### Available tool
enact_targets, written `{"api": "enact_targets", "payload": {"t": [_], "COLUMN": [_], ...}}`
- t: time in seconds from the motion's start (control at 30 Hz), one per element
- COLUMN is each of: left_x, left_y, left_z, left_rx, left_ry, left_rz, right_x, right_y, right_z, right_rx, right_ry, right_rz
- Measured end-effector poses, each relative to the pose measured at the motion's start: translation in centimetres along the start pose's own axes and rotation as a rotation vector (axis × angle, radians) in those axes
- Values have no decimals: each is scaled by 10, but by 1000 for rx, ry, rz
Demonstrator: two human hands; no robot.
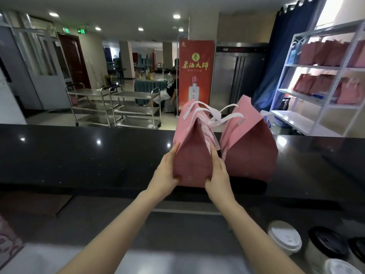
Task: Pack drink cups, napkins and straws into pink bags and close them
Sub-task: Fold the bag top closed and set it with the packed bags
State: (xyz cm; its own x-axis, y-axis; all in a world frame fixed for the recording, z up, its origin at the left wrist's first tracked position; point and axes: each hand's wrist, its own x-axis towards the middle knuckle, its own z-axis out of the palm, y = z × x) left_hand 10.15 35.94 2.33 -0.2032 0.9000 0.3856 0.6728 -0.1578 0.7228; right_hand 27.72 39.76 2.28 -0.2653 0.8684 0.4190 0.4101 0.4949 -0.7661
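Left bag [190,161] and right bag [251,151] look closed; left bag is pressed between straight-fingered left hand [167,170] and right hand [217,173]. Near-right cups [284,237] are not yet packed.

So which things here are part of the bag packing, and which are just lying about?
Job: pink bag pressed between left hand and right hand; second pink bag beside it; lidded cups at near right.
Just about: steel trolleys, red banner, steel fridge.
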Motion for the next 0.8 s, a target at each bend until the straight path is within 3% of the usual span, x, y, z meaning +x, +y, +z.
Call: {"api": "enact_targets", "payload": {"t": [0.33,0.47,0.6,0.7,0.8], "left_x": [38,6,-55,-105,-155], "left_y": [-14,-26,-53,-73,-93], "left_z": [4,-17,-65,-116,-177], "left_rx": [61,56,60,65,158], "left_ry": [-26,-4,69,100,104], "left_rz": [2,23,19,-14,-53], "right_x": [33,6,-34,-62,-90], "right_y": [6,-5,-35,-80,-130], "right_z": [13,15,36,75,130], "right_rx": [-96,-122,-233,-213,-146], "right_ry": [87,211,315,232,30], "right_rz": [21,26,-141,-220,-255]}}
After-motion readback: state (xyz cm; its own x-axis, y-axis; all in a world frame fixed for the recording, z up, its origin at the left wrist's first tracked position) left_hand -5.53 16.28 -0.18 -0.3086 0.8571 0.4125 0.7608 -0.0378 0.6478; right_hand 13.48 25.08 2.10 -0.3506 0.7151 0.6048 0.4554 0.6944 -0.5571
